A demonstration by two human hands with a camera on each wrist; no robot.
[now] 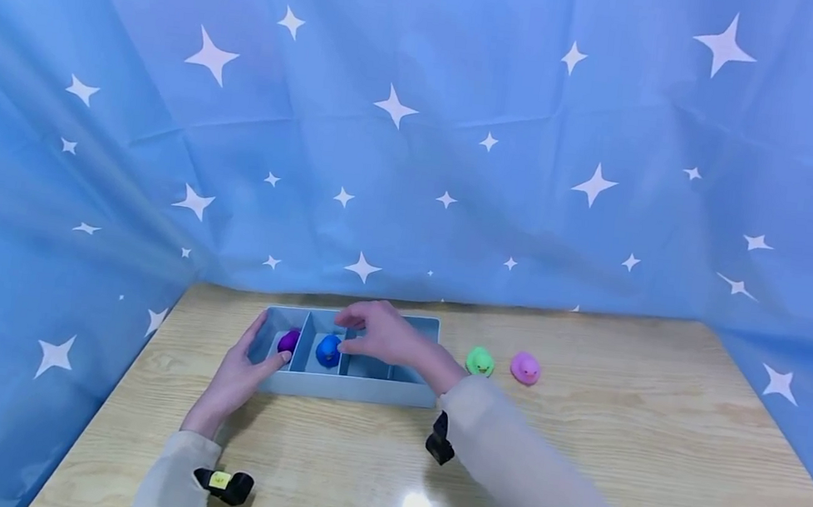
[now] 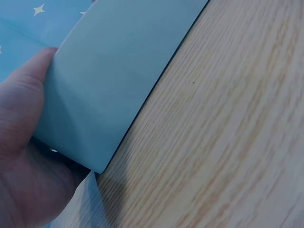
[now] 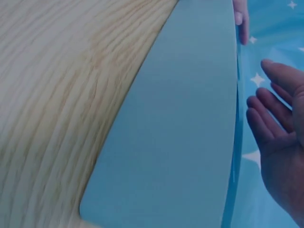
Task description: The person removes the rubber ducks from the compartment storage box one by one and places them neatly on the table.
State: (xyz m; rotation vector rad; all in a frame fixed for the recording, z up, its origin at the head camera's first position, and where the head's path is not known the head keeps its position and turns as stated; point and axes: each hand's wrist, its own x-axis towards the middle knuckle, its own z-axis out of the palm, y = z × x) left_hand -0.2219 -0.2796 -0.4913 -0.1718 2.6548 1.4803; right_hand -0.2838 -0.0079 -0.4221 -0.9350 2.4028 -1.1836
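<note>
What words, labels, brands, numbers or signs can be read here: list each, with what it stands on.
No readable text.
Yellow label on the black device by the left sleeve: marks too small to read.
Pale blue box: no lettering visible.
Blue cloth: white stars, no lettering visible.

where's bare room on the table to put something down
The widest bare patch of table lies right of the pink toy, bordered by the right sleeve and the table's right edge. Another lies in front of the tray, between right sleeve and left sleeve. The tray is crowded: the left hand holds its left end; the right hand hovers beside the blue toy.
</note>
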